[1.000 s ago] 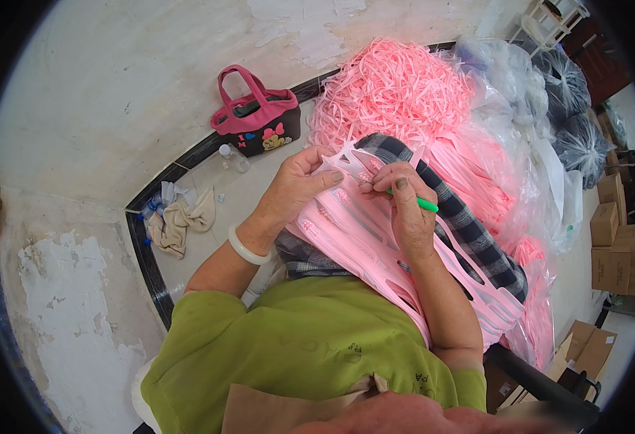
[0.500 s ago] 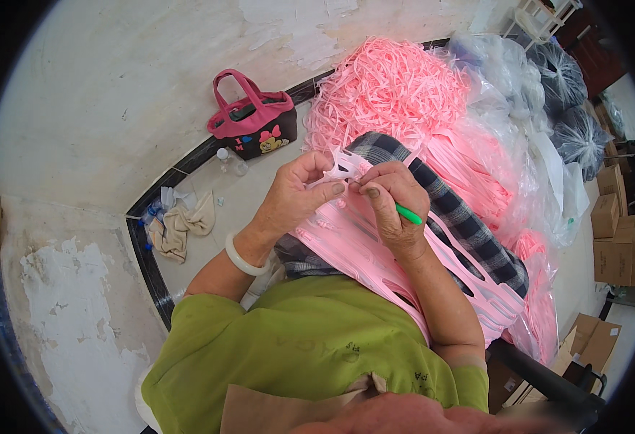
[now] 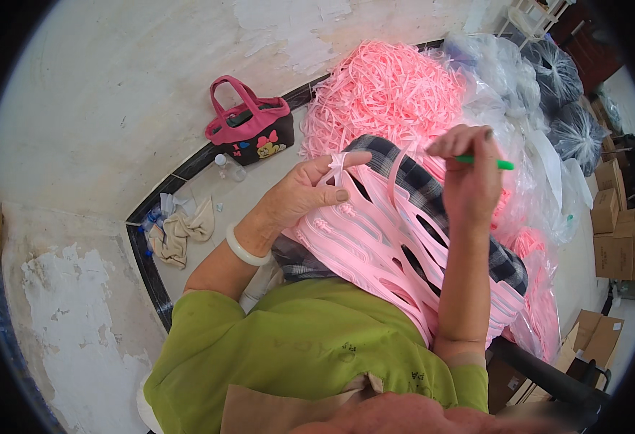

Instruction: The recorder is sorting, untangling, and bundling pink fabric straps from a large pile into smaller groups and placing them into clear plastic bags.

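Note:
A short piece of pink strap (image 3: 336,168) lies between the index finger and thumb of my left hand (image 3: 299,189), over my lap. My right hand (image 3: 473,177) is raised to the right and apart from the left, its fingers closed around a slim green-handled tool (image 3: 502,165) whose working end I cannot make out. A pink strip (image 3: 395,173) curves up toward the right fingertips; whether they pinch it is unclear. Long pink straps (image 3: 361,249) with greyish lines are spread across my lap, on a dark plaid cloth (image 3: 375,148).
A big heap of tangled pink strips (image 3: 382,98) lies ahead by the wall. A black and pink tote bag (image 3: 251,123), a clear bottle (image 3: 229,168) and a beige cloth (image 3: 187,224) stand or lie left. Plastic bags (image 3: 505,79) and cardboard boxes (image 3: 614,246) are right.
My right hand has moved away from the left, up and to the right, with the green-handled tool. The left hand has stayed in nearly the same place with the strap.

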Action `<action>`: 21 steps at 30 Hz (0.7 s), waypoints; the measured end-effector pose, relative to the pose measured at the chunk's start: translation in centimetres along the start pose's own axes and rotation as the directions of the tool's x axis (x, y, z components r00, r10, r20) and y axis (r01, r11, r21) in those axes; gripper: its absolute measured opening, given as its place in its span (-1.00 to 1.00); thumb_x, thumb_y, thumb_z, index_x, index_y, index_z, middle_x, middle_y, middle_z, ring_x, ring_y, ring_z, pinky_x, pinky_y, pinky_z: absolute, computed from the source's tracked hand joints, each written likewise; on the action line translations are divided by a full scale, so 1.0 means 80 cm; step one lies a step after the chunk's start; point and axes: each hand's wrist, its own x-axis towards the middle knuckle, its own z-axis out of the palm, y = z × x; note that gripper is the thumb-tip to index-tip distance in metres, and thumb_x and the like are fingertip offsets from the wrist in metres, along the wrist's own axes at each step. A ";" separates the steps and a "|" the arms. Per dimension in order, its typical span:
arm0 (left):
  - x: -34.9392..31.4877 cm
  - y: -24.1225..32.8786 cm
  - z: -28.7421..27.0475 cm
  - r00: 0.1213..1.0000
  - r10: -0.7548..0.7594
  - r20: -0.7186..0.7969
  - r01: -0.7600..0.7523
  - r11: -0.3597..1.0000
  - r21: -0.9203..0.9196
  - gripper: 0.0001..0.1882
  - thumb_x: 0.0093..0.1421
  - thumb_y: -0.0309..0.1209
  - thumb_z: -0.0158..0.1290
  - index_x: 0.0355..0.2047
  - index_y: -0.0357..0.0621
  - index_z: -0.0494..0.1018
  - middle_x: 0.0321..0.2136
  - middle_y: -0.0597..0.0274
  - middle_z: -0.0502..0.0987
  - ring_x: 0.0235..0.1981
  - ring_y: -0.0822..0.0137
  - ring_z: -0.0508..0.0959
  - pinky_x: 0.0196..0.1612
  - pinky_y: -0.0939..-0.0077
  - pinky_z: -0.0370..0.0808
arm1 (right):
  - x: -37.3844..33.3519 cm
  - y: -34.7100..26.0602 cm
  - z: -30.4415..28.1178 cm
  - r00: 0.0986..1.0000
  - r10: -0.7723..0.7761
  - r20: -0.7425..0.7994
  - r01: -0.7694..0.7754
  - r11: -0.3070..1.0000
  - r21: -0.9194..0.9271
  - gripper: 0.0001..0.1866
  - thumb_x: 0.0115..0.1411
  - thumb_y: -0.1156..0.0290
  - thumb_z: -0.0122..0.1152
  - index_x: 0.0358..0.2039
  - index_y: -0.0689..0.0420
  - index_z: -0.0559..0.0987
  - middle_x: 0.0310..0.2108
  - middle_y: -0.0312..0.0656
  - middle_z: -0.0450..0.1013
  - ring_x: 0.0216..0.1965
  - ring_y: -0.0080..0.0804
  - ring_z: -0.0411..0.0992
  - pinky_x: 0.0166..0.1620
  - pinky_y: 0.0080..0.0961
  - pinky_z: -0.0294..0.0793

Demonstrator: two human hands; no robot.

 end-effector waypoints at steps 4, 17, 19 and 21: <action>0.013 0.004 0.016 0.998 0.063 0.002 -0.058 0.904 0.423 -0.40 0.05 -0.56 0.08 0.14 -0.23 0.19 -0.04 0.23 0.39 -0.03 0.48 0.37 0.05 0.59 0.28 | -0.016 -0.015 0.021 0.964 0.250 0.095 -0.126 0.740 -0.661 -0.85 0.07 0.39 0.13 -0.46 0.21 0.53 -0.61 -0.26 0.40 -0.59 -0.46 0.34 -0.46 -0.56 0.33; 0.030 -0.013 -0.055 0.991 0.037 -0.126 -0.065 0.972 -0.228 -0.37 0.07 -0.56 0.05 0.16 -0.27 0.11 -0.20 0.29 0.45 -0.20 0.49 0.47 -0.06 0.59 0.39 | -0.052 -0.046 0.019 0.941 -0.235 0.242 0.337 0.617 -0.711 -0.89 0.02 0.47 0.17 -0.56 0.17 0.43 -0.60 -0.18 0.31 -0.60 -0.29 0.32 -0.56 -0.45 0.28; 0.021 -0.035 -0.087 0.997 0.051 -0.063 -0.072 0.915 -0.396 -0.41 0.09 -0.54 0.03 0.15 -0.28 0.14 -0.24 0.27 0.47 -0.25 0.47 0.50 -0.12 0.57 0.44 | -0.070 -0.078 -0.033 0.887 -0.458 0.054 0.308 0.500 -0.809 -0.93 0.04 0.56 0.12 -0.53 0.22 0.42 -0.61 -0.24 0.29 -0.57 -0.47 0.27 -0.49 -0.53 0.25; 0.016 -0.053 -0.095 0.996 0.069 -0.054 -0.085 0.907 -0.412 -0.43 0.10 -0.52 0.03 0.13 -0.29 0.15 -0.22 0.25 0.47 -0.25 0.47 0.50 -0.12 0.57 0.45 | -0.069 -0.117 -0.053 0.863 -0.470 -0.185 0.332 0.804 -0.494 -0.89 0.12 0.56 0.01 -0.55 0.23 0.40 -0.57 -0.29 0.29 -0.61 -0.65 0.14 -0.55 -0.69 0.07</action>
